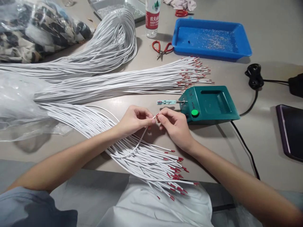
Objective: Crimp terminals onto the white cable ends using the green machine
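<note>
Together, left hand [134, 119] and right hand [174, 125] pinch one thin, smooth white wire [143, 137].

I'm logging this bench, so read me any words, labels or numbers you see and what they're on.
"农夫山" on the red label of the water bottle; the small line beneath is too blurred.
Marks on the white tag beside the green device: too small to read.

We count two hands, left hand [134, 119] and right hand [175, 126]; one single wire [143, 137]; three white wire bundles, far bundle [113, 41], middle bundle [123, 83], near bundle [132, 156]; two red-handled cutters, nearer pair [162, 49], farther pair [181, 13]; one blue tray [245, 44]; one metal tray [139, 6]; one green machine [208, 105]; one water bottle [152, 17].
</note>
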A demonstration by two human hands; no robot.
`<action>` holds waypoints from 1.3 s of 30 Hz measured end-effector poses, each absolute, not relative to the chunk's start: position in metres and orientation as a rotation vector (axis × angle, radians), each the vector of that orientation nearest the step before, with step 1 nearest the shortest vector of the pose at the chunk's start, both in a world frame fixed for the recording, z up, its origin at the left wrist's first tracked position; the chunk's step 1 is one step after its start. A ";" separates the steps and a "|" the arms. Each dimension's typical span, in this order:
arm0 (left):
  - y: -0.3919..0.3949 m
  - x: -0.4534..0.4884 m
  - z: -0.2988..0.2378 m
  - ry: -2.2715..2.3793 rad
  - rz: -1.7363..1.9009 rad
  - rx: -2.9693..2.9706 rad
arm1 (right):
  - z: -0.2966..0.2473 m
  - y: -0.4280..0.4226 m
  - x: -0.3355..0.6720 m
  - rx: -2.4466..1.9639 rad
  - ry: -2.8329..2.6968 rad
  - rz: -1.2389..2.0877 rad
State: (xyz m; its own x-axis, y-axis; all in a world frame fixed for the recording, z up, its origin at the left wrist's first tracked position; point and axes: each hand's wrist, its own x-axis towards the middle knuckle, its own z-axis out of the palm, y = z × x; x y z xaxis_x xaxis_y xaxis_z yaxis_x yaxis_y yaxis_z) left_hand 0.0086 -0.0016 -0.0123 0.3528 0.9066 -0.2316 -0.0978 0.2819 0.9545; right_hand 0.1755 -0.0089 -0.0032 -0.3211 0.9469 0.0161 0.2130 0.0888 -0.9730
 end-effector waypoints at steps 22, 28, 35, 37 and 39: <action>-0.011 0.000 -0.026 1.121 1.019 1.887 | 0.014 -0.020 0.173 -1.156 -1.002 2.121; -0.004 0.004 -0.016 1.072 0.981 1.401 | 0.004 -0.017 0.175 -1.322 -1.424 1.401; 0.004 0.003 -0.017 0.752 0.670 0.688 | -0.006 -0.006 0.187 -1.068 -2.284 0.196; 0.005 0.001 -0.020 0.718 0.649 0.651 | -0.005 -0.004 0.189 -1.042 -2.371 0.108; 0.006 0.001 -0.022 0.704 0.644 0.639 | -0.005 -0.002 0.191 -1.038 -2.407 0.068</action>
State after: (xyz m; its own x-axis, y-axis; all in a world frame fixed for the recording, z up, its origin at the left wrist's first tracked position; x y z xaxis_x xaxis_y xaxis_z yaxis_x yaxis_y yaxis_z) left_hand 0.0009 0.0056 -0.0222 0.5927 0.7129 -0.3748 -0.3102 0.6315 0.7106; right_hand 0.1906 -0.0020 -0.0048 -0.5754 0.6920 0.4359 0.6661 0.7058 -0.2411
